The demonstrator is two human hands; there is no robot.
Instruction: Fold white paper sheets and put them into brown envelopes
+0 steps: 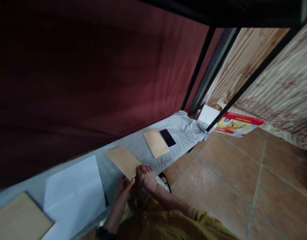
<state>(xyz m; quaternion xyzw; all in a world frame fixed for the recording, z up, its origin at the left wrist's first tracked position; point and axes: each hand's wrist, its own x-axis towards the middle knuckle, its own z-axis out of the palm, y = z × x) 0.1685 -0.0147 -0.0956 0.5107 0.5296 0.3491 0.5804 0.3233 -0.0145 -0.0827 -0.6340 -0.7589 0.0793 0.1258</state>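
Observation:
A tan paper envelope [123,160] is held by its near end, tilted over the cloth-covered shelf [113,143]. My left hand [125,189] pinches its lower corner between thumb and fingers. At the right corner, my right hand [147,178] has its fingers closed on the same envelope. Just beyond lies another tan envelope [155,142], flat on the grey cloth, with a dark-screened phone [167,138] against its right side. Left of my hands rest white paper sheets [75,191], and a tan stack of envelopes [22,220] sits at the bottom left corner.
A dark red curtain [106,73] runs behind the shelf. Black metal bars [198,68] rise at its right end, below a dark overhead surface. A red and yellow printed box [234,125] lies on the tiled floor [225,176] near a pleated patterned curtain [275,76].

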